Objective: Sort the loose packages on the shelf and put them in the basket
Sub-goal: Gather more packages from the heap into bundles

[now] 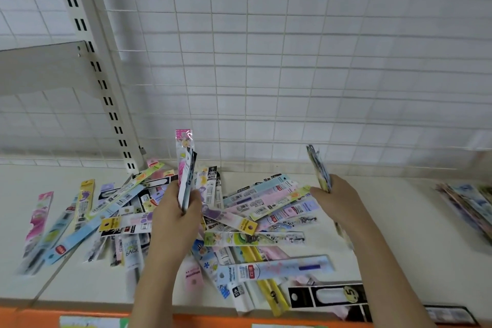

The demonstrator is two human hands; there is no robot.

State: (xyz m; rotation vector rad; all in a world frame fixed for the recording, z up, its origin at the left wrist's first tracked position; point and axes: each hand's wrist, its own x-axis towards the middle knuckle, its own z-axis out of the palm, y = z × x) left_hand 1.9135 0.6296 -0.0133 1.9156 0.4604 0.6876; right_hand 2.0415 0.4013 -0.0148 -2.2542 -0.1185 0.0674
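Two hands (175, 210) (335, 202) — each holding packages (186, 168) upright.

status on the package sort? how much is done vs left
Early to mid. Done: a neat stack of packages lies at the shelf's far right. In hand: the left hand grips a few upright packages; the right hand grips another bunch. Left: a big loose pile covers the shelf. No basket is in view, so nothing shows as binned.

both bare forearms rise from the bottom edge; the left hand (174, 210) at centre frame and right hand (336, 201) right of centre each grip upright packets
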